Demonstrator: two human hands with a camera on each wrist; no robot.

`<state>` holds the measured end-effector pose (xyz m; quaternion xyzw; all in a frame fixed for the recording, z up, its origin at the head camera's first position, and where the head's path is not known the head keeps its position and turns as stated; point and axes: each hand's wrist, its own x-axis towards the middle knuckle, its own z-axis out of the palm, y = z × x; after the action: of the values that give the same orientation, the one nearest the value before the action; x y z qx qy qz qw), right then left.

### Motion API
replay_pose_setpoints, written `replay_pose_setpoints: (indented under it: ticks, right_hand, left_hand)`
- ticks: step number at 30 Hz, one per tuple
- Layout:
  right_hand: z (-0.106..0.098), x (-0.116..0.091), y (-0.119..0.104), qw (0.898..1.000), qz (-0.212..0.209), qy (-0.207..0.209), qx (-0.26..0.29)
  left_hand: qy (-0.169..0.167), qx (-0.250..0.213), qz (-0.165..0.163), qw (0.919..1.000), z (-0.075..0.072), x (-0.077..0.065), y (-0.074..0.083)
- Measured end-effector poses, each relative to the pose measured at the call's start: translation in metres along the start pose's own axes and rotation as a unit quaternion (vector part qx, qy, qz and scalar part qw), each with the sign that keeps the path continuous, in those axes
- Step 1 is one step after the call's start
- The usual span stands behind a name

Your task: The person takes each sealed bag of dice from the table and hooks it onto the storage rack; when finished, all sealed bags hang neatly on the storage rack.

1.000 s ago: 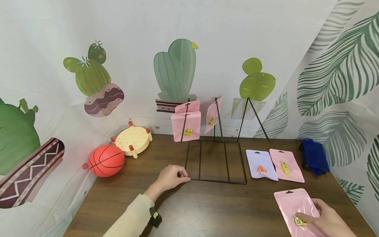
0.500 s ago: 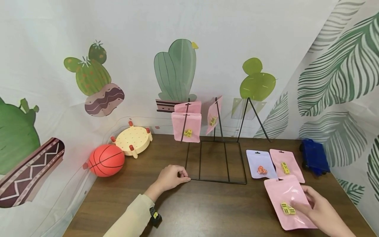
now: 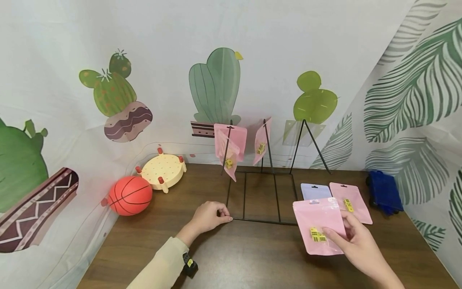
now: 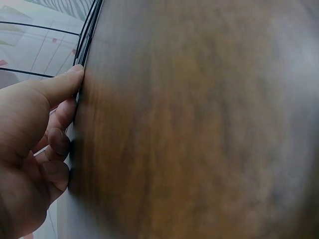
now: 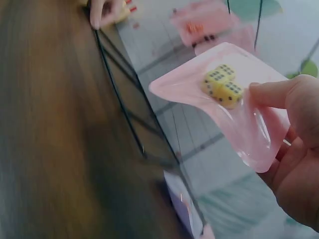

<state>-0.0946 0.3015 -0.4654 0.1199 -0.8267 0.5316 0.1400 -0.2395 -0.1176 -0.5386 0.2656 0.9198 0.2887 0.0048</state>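
Observation:
My right hand (image 3: 361, 243) holds a pink zip bag (image 3: 318, 212) with yellow dice (image 5: 228, 94) inside, thumb on its front and fingers behind. The bag is raised above the table, its hang-hole edge pointing away from me. My left hand (image 3: 208, 216) pinches the front left corner of a black wire display rack (image 3: 261, 221); the left wrist view shows the thumb (image 4: 70, 79) on the wire. From the rack's left hook hang two pink bags, the rear one (image 3: 241, 136) partly covered by the front one (image 3: 231, 154). Another pink bag (image 3: 260, 140) hangs from the middle hook, while the right hook (image 3: 317, 148) is bare.
On the table at right lie a lavender bag (image 3: 313, 190), mostly hidden by the held bag, and a pink bag (image 3: 355, 200). Beyond them is a dark blue object (image 3: 385, 192). A red ball (image 3: 130, 196) and a cream pegged disc (image 3: 162, 168) sit at left.
My right hand has carried the pink bag left and farther from me, in front of the lavender bag. The front bag on the left hook has swung sideways. My left hand stays put.

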Motion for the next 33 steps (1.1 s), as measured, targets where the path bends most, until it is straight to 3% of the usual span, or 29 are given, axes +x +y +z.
replay_pose_setpoints:
  ticks: [8,12,21,33]
  right_hand:
    - [0.028,0.02,-0.027,0.995,-0.066,-0.015,0.074]
    - [0.037,0.031,-0.036,0.993,-0.073,-0.029,0.091]
    - [0.058,0.052,-0.06,0.982,-0.111,-0.015,0.153]
    - [0.069,0.067,-0.064,0.981,-0.112,-0.026,0.154]
  left_hand:
    - [0.002,0.001,0.0,1.0,-0.001,-0.001,0.002]
    - [0.001,0.0,-0.001,1.0,0.0,-0.001,0.002]
    - [0.005,-0.002,0.003,1.0,0.001,-0.001,-0.002]
    - [0.006,-0.005,0.001,1.0,0.002,0.0,-0.002]
